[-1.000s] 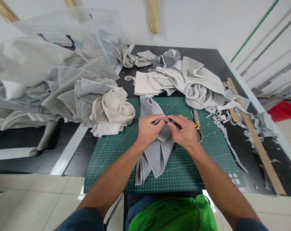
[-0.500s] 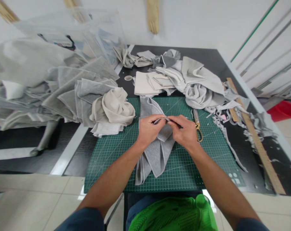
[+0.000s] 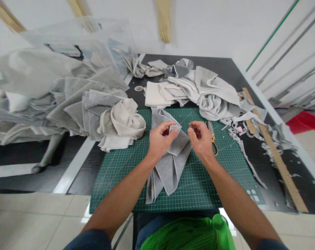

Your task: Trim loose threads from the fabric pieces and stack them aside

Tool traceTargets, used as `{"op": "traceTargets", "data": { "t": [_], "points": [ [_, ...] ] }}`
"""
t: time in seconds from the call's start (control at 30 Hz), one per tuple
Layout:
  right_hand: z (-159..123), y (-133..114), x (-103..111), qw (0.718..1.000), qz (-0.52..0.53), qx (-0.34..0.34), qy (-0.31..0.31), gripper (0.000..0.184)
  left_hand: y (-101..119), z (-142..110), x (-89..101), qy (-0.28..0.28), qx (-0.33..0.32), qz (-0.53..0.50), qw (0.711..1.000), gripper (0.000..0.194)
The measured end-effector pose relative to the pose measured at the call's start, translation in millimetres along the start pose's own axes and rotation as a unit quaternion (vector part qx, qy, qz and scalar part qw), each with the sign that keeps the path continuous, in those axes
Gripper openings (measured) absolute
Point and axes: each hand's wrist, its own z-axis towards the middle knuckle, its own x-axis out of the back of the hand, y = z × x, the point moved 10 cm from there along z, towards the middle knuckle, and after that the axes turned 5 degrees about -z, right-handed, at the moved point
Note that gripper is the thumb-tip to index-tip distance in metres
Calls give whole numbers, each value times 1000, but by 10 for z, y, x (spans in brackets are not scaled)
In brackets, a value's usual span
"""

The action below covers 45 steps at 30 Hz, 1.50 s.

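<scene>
A grey piece of cloth (image 3: 170,170) lies loosely folded on the green cutting mat (image 3: 121,180). My left hand (image 3: 159,140) pinches a corner of it between thumb and fingers, raised a little above the mat. Just to the right, apart from the cloth corner, my right hand (image 3: 202,140) has its fingers curled in a pinch. Whatever is between those fingertips is too small to make out. Scissors with gold handles (image 3: 214,147) rest on the mat beside the right hand, partly hidden by it.
Heaps of grey cloth (image 3: 68,93) and a bunched beige cloth (image 3: 126,118) cover the left side. Folded cream cloths (image 3: 157,93) sit behind the mat. At the right lie fabric scraps (image 3: 246,152) and a wooden ruler (image 3: 279,156). A clear plastic box (image 3: 115,38) stands at the back left.
My hands, which met at the cloth's edge, have separated. The right hand has moved off to the right, while the left keeps its pinch on the corner. The view has tilted up slightly.
</scene>
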Motion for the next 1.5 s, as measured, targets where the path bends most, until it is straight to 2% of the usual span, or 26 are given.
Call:
{"op": "traceTargets", "data": {
  "t": [0.13, 0.23, 0.37, 0.5, 0.57, 0.7, 0.83, 0.93, 0.97, 1.1, 1.2, 1.3, 1.5],
  "points": [
    [-35, 44, -197, 996, 32, -49, -67, 32, -89, 13, -74, -23, 12, -37, 999, 45],
    [-51, 74, -278, 993, 39, -76, -82, 33, -142, 5, -165, -56, 32, -58, 996, 47],
    [-43, 83, -258, 993, 43, -85, -66, 27, -98, -25, -251, -92, 33, -77, 992, 46],
    [-31, 131, -208, 993, 64, -91, -46, 21, -42, -41, -273, -112, 44, -143, 982, 51],
    [-32, 161, -206, 991, 77, -97, -44, 22, -61, -34, -250, -105, 58, -154, 981, 47],
    [-35, 138, -217, 991, 85, -91, -46, 21, -106, -5, -180, -74, 62, -93, 991, 31],
    [-37, 91, -229, 990, 99, -86, -52, 21, -147, -6, -197, -80, 71, -48, 993, 32],
    [-41, 86, -242, 990, 95, -85, -62, 20, -120, 7, -166, -74, 50, -1, 996, 15],
    [-42, 89, -238, 991, 82, -83, -62, 19, -109, 15, -142, -66, 42, 11, 997, 11],
    [-32, 107, -146, 998, -17, -61, -32, 15, -141, 34, -53, -25, 60, -1, 998, 21],
    [-17, 86, -54, 996, -80, -30, -5, 23, -111, 27, -51, -20, 56, 5, 998, 24],
    [-5, -3, 20, 997, -82, 8, 11, 30, -55, 5, -70, -28, 40, 19, 999, 23],
    [-49, -301, -72, 992, -76, 95, -39, 31, -21, 1, -31, -27, 20, 29, 999, 20]
  ]
}}
